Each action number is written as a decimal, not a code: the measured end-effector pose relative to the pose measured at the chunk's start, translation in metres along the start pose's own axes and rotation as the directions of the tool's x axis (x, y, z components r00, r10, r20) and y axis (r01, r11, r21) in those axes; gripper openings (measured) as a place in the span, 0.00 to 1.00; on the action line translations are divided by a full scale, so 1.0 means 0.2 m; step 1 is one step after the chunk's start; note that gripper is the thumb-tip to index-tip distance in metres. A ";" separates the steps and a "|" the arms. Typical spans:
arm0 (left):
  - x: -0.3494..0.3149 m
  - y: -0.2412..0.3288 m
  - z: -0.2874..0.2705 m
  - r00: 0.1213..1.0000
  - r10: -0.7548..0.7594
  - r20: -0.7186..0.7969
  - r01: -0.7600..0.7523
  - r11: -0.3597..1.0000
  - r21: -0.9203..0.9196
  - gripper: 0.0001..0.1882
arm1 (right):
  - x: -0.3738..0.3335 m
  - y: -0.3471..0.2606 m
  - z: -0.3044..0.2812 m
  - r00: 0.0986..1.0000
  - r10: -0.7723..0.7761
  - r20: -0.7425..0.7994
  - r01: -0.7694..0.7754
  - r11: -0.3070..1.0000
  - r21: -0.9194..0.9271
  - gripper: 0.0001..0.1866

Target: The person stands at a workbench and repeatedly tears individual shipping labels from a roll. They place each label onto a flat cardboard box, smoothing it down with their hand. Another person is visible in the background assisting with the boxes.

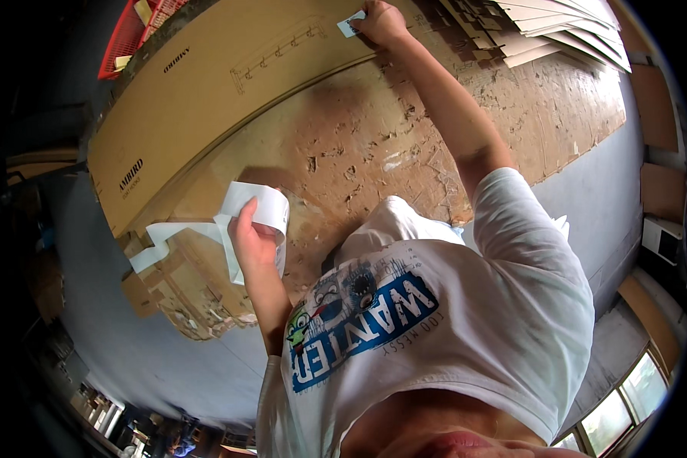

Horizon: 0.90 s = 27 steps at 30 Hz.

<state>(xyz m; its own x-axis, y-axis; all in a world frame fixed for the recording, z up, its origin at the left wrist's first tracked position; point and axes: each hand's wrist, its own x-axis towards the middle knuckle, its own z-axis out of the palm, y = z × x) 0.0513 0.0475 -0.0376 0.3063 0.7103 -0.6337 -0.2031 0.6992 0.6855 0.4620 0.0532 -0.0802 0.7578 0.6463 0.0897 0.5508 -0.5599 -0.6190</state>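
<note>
My left hand (253,238) is closed on a roll of white labels (240,197), the thumb over its outer side. A loose strip of backing paper (182,227) trails from the roll to the left across the cardboard. At the far side, my right arm reaches out over a long flat brown carton (198,99) printed with a line drawing. There my right hand (383,24) has its fingers closed on the right edge of a small pale label (349,26), which lies against the carton's surface or just over it; I cannot tell which.
Worn, scuffed cardboard (343,145) covers the work surface under the carton. Flat cardboard sheets (561,23) are stacked at the far right. A red plastic basket (124,37) stands at the far left. Brown boards (655,107) lean at the right rim.
</note>
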 end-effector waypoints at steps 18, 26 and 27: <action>-0.07 0.00 -0.06 0.998 0.055 -0.003 -0.055 0.998 -0.020 0.22 | -0.14 -0.01 -0.09 0.973 -0.212 -0.093 0.151 0.884 -0.442 0.21; -0.15 -0.01 -0.10 0.999 0.048 0.018 -0.049 0.998 0.043 0.23 | -0.34 0.07 0.15 0.915 -0.382 -0.129 0.290 0.847 -0.446 0.31; -0.16 -0.01 -0.10 0.998 0.069 0.013 -0.070 0.996 0.046 0.23 | -0.35 0.06 0.10 0.941 -0.295 -0.168 0.189 0.867 -0.462 0.33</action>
<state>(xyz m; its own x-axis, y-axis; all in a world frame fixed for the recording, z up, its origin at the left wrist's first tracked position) 0.0242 0.0254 -0.0253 0.3034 0.7559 -0.5801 -0.1807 0.6434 0.7439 0.4077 0.0111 -0.1084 0.6095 0.6857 0.3979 0.7820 -0.6026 -0.1592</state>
